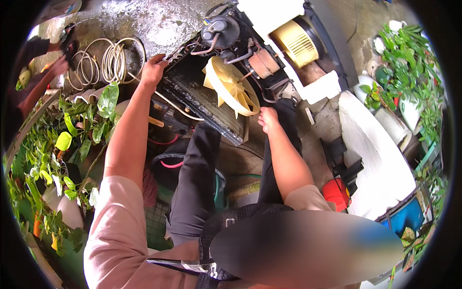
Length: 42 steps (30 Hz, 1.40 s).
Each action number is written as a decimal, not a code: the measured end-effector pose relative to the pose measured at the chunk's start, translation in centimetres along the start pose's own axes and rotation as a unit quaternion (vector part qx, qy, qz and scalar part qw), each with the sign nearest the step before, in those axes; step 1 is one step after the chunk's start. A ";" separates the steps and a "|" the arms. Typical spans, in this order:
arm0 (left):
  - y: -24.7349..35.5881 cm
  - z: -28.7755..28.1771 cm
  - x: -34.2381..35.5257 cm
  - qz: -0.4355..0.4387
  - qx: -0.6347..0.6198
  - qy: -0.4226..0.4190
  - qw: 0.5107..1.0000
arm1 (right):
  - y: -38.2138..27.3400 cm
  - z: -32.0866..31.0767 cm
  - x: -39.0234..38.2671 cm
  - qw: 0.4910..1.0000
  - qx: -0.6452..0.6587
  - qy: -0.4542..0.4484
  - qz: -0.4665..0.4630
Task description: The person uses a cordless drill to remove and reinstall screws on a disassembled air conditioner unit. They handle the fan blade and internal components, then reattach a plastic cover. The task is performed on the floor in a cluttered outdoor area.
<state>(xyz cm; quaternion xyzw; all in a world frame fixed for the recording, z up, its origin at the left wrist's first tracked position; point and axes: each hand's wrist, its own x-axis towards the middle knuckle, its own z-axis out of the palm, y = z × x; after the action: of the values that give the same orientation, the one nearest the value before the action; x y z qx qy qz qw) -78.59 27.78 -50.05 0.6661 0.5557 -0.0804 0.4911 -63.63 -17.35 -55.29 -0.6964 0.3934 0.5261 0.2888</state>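
1. No words, numbers or signs can be read anywhere.
2. On the opened air conditioner [230,126], the round black compressor [226,32] carries a small yellow and blue patch, too small to tell whether it is a label.
3. Any print on the red container [335,194] cannot be made out.

Fan wheel [232,90] in the way between hands [153,71] [268,119]

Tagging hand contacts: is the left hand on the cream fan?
No, the left hand is at the black frame, apart from the cream fan, which lies nearer the right hand.
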 end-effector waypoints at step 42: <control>13.7 14.1 -15.7 0.274 0.239 0.033 0.931 | -22.5 -13.9 -12.4 0.562 -0.285 0.226 -0.743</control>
<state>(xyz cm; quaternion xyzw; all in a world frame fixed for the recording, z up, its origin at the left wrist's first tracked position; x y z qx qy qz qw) -66.96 8.27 -39.19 0.8924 0.3320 -0.0512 0.3012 -39.10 -13.91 -39.74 -0.8849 -0.3807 0.0362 0.2659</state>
